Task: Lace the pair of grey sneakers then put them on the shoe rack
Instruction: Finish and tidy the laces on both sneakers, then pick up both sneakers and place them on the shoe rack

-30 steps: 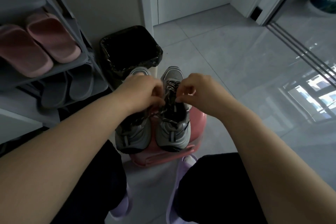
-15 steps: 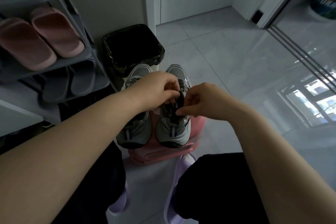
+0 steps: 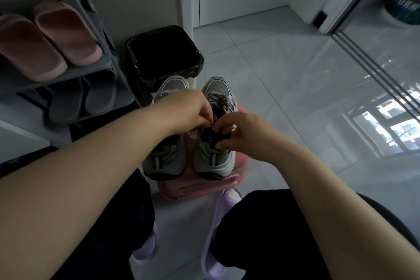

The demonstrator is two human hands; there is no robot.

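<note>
Two grey sneakers stand side by side, toes away from me, on a pink stool (image 3: 197,186). The left sneaker (image 3: 163,157) is partly hidden under my left forearm. My left hand (image 3: 191,111) and my right hand (image 3: 241,132) meet over the tongue of the right sneaker (image 3: 213,159). Each hand pinches the dark lace (image 3: 218,100) near the top eyelets, fingertips almost touching. The grey shoe rack (image 3: 75,70) stands at the left.
The rack holds pink slippers (image 3: 47,38) on an upper shelf and grey slippers (image 3: 84,98) below. A bin with a black liner (image 3: 163,57) stands just behind the sneakers. My knees and purple slippers (image 3: 218,216) are at the bottom. Pale tiled floor (image 3: 295,88) spreads right.
Both hands have drawn closer together and slid back along the right sneaker toward its ankle end, still working the lace. The sneakers have not moved on the stool.
</note>
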